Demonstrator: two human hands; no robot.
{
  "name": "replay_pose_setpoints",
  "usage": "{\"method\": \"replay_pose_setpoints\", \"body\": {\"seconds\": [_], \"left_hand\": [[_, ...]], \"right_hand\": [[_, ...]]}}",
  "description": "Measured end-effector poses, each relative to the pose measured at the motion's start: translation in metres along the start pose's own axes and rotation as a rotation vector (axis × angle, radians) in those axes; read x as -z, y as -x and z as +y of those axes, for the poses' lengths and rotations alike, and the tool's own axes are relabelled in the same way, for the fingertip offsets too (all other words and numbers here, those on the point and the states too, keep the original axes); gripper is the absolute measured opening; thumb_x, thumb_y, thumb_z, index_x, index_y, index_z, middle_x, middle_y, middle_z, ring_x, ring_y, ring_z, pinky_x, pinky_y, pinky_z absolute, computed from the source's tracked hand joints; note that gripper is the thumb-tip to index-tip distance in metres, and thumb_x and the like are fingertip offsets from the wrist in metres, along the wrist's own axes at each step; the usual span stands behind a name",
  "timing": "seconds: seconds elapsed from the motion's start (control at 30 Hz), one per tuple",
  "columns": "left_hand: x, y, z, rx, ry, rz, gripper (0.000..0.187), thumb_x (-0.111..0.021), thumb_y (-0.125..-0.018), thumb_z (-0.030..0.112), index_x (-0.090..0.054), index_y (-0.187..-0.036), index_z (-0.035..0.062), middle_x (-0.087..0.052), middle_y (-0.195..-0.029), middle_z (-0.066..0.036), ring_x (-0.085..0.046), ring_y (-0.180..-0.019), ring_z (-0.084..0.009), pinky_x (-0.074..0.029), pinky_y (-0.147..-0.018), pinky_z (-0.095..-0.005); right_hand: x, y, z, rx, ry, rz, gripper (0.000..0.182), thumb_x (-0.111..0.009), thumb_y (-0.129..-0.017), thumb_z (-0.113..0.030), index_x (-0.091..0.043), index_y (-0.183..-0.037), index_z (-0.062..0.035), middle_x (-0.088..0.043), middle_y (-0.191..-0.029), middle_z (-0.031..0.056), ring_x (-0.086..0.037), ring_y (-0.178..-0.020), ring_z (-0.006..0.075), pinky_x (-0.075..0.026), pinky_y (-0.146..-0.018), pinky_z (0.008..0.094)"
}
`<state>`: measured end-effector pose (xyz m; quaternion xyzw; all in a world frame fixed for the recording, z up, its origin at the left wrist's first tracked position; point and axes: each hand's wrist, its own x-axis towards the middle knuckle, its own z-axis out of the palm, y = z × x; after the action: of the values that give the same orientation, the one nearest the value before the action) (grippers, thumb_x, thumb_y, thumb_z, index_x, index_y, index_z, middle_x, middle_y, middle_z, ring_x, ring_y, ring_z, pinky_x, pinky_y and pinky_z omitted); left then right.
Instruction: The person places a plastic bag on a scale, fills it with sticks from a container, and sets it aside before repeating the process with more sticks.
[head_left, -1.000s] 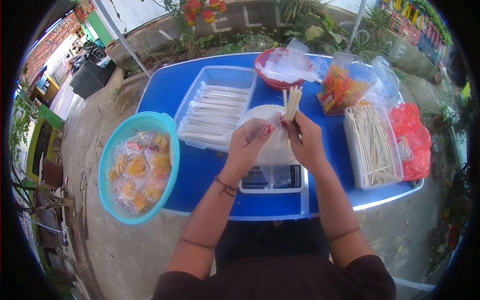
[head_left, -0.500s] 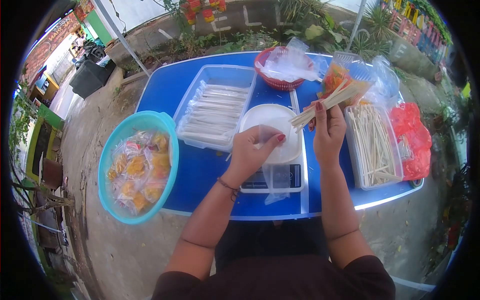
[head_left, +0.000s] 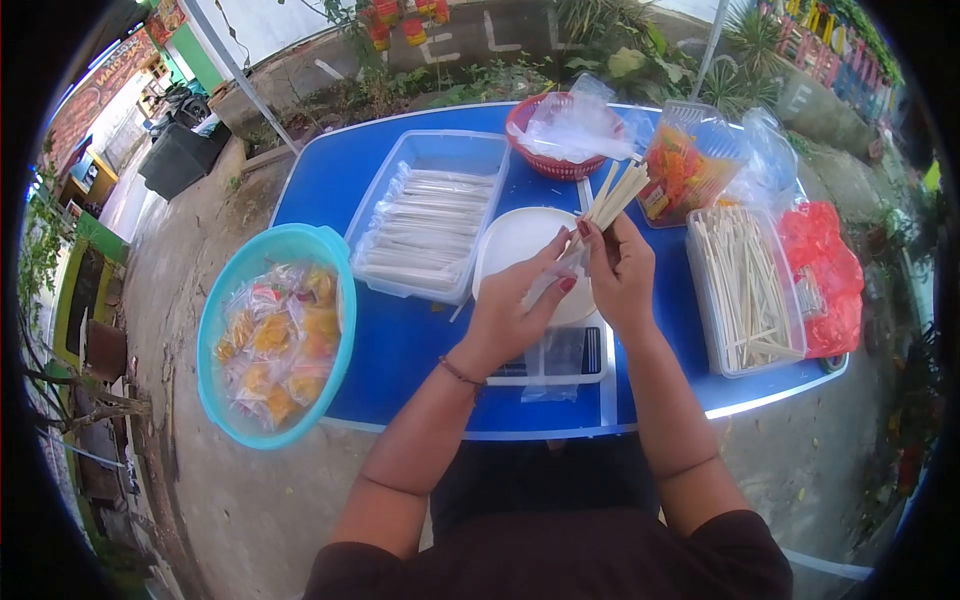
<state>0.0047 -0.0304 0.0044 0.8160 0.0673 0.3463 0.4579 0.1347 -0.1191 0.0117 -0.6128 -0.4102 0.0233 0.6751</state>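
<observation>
A bundle of pale sticks (head_left: 620,192) is pinched in my right hand (head_left: 622,268), its upper ends fanning up and to the right. My left hand (head_left: 515,305) grips a clear plastic bag (head_left: 555,352) that hangs down below the fingers. Both hands meet over the white round plate of a kitchen scale (head_left: 508,240). The lower ends of the sticks are at the bag's mouth; whether they are inside is hidden by my fingers. The scale's dark display is partly covered by the bag.
At right stands a tub of loose sticks (head_left: 745,290) beside a red plastic bag (head_left: 825,280). A tub of bagged sticks (head_left: 430,215) lies left of the scale. A turquoise basin (head_left: 350,300) holds packed snacks. A red basket (head_left: 560,168) and a clear container (head_left: 690,165) stand behind.
My right hand has come left and down with the sticks, from near the clear container to my left hand. The left hand with the bag has shifted slightly to meet it.
</observation>
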Motion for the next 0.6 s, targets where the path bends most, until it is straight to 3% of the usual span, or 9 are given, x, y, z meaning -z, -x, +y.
{"method": "replay_pose_setpoints", "body": {"seconds": [0.1, 0.2, 0.3, 0.47, 0.6], "left_hand": [[-0.001, 0.000, 0.003, -0.062, -0.081, -0.003, 0.022, -0.065, -0.088, 0.011, -0.064, -0.108, 0.0015, -0.060, -0.130, -0.016, -0.064, -0.107, -0.0344, -0.050, -0.089, -0.0357], [-0.001, 0.000, 0.002, -0.110, -0.160, -0.026, 0.027, -0.067, -0.087, 0.009, -0.065, -0.113, 0.0010, -0.061, -0.130, -0.015, -0.065, -0.111, -0.0302, -0.051, -0.089, -0.0340], [-0.001, -0.001, -0.002, -0.163, -0.222, -0.013, 0.028, -0.067, -0.087, 0.008, -0.065, -0.114, 0.0014, -0.062, -0.129, -0.015, -0.065, -0.108, -0.0313, -0.052, -0.088, -0.0348], [0.001, -0.004, -0.002, -0.255, -0.188, 0.040, 0.027, -0.067, -0.086, 0.006, -0.066, -0.113, 0.0017, -0.063, -0.127, -0.016, -0.067, -0.106, -0.0278, -0.051, -0.088, -0.0337], [0.003, 0.000, 0.005, -0.030, -0.047, 0.099, 0.021, -0.067, -0.088, 0.007, -0.068, -0.108, 0.0006, -0.068, -0.116, -0.016, -0.067, -0.101, -0.0198, -0.050, -0.088, -0.0309]], "right_hand": [[0.004, 0.001, 0.000, -0.071, 0.017, -0.061, 0.014, -0.055, -0.097, -0.002, -0.061, -0.108, 0.0049, -0.066, -0.089, 0.0050, -0.057, -0.083, 0.0052, -0.047, -0.074, 0.0211], [0.003, 0.001, 0.005, -0.102, 0.071, -0.088, 0.014, -0.055, -0.096, -0.001, -0.061, -0.108, 0.0048, -0.067, -0.092, 0.0052, -0.058, -0.084, 0.0053, -0.047, -0.076, 0.0213], [-0.002, 0.000, 0.009, -0.067, -0.036, -0.046, 0.009, -0.058, -0.095, -0.003, -0.061, -0.101, 0.0042, -0.062, -0.079, 0.0020, -0.052, -0.071, 0.0028, -0.043, -0.060, 0.0201], [0.002, -0.001, 0.004, -0.010, -0.054, -0.052, 0.011, -0.059, -0.095, -0.002, -0.062, -0.103, 0.0041, -0.064, -0.082, 0.0018, -0.054, -0.071, 0.0036, -0.044, -0.061, 0.0206], [0.005, 0.003, -0.004, 0.007, -0.102, -0.008, 0.014, -0.055, -0.097, -0.003, -0.061, -0.106, 0.0060, -0.068, -0.091, 0.0062, -0.061, -0.076, 0.0079, -0.049, -0.071, 0.0201]]}}
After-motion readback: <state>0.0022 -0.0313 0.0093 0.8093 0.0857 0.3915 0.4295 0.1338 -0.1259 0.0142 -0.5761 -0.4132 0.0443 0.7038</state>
